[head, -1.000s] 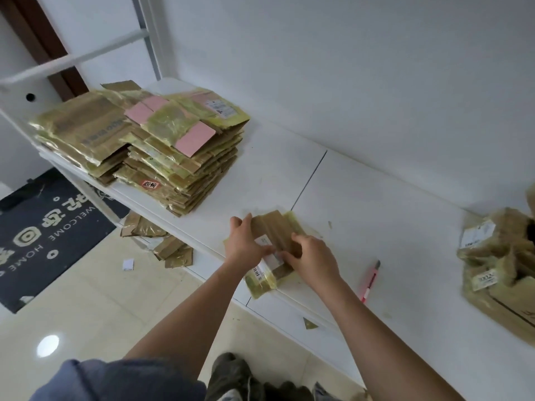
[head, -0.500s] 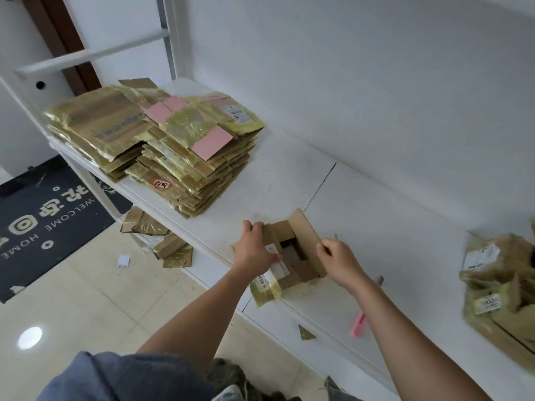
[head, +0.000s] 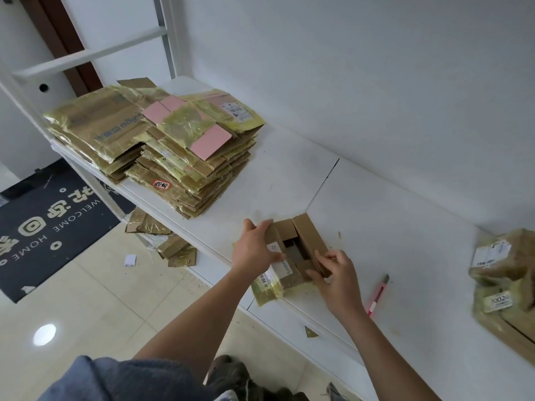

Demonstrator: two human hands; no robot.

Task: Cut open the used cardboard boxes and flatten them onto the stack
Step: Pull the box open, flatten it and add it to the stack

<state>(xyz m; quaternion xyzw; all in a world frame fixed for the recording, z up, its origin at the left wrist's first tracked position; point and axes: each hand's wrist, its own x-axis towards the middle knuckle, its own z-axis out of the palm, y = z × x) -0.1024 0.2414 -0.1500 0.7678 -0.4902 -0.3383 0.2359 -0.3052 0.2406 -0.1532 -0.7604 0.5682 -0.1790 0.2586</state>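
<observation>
Worktop [head: 390, 227]: white, running from 10 o'clock to 4 o'clock; it carries everything named below, so the box can be pressed flat against it.
Stack [head: 162, 146]: flattened, taped cardboard at 10 o'clock, well apart from the hands; the finished piece probably needs squaring to its top sheet so the pile does not lean.
Uncut boxes [head: 506, 273]: taped, at the 3 o'clock edge, waiting their turn.
Box [head: 292, 256]: small, at the centre near the worktop's front edge, its top flaps open and the hollow inside showing; a taped end with a label overhangs the edge toward 7 o'clock. To collapse it well, the walls likely want pushing sideways along their creases, not crushing from above.
Left hand [head: 254, 247]: fingers curled over the box's 9 o'clock wall, holding it; best used as the anchor.
Right hand [head: 335, 273]: fingers and thumb pinching the raised flap at the 3 o'clock side; folding this flap outward seems the next useful motion.
Knife [head: 377, 295]: pink, lying free at 4 o'clock just beside the right forearm; worth keeping clear of the wrist while pressing.
</observation>
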